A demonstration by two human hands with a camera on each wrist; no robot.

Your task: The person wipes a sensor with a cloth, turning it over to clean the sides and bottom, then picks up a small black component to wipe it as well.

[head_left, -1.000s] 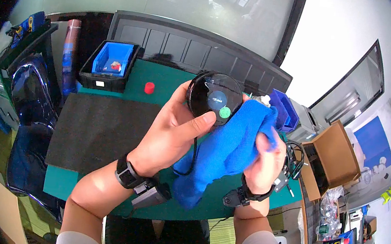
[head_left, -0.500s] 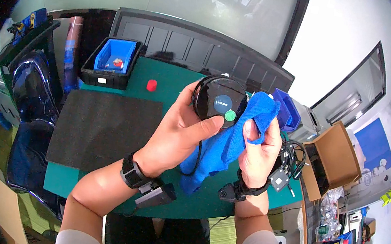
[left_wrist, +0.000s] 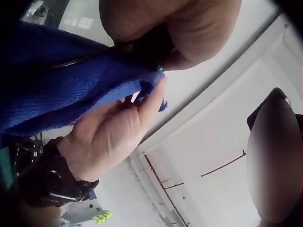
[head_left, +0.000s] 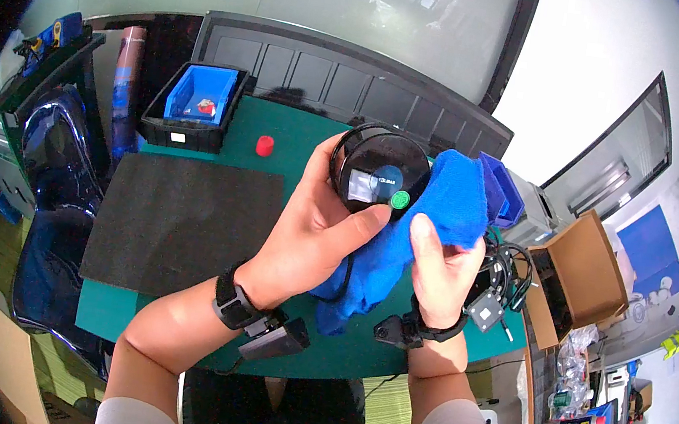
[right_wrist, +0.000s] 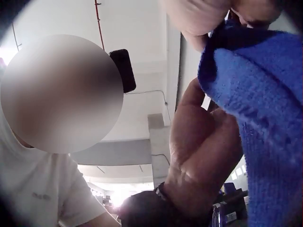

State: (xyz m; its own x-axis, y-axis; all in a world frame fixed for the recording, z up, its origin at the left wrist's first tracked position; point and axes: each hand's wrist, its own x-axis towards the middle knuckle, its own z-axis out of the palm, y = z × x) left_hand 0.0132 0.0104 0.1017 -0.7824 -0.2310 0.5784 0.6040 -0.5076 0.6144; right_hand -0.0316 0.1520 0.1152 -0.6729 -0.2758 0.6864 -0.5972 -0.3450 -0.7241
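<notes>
A round, glossy black device (head_left: 370, 158) with a blue label and a green round sticker (head_left: 399, 200) is held up over the table, tilted toward me. My left hand (head_left: 302, 237) grips it from the left side, thumb on the face beside the sticker. Its black cable (head_left: 346, 274) hangs down across a blue cloth (head_left: 458, 194). Right of the device, my right hand (head_left: 440, 279) holds that cloth, thumb in front and the other fingers partly hidden behind it. The cloth (left_wrist: 52, 85) drapes between both hands in the left wrist view, its upper part against the device's right edge.
On the green table lie a dark foam mat (head_left: 181, 226) and a red cap (head_left: 264, 146). A black crate (head_left: 183, 138) with a blue bin stands back left. At the right are a blue-purple bin (head_left: 501, 194), coiled cables (head_left: 510, 275) and an open cardboard box (head_left: 587, 268).
My right hand has come up and inward with the cloth, now bunched beside the device. The device has shifted slightly right and tilted, so a white reflection shows on its face.
</notes>
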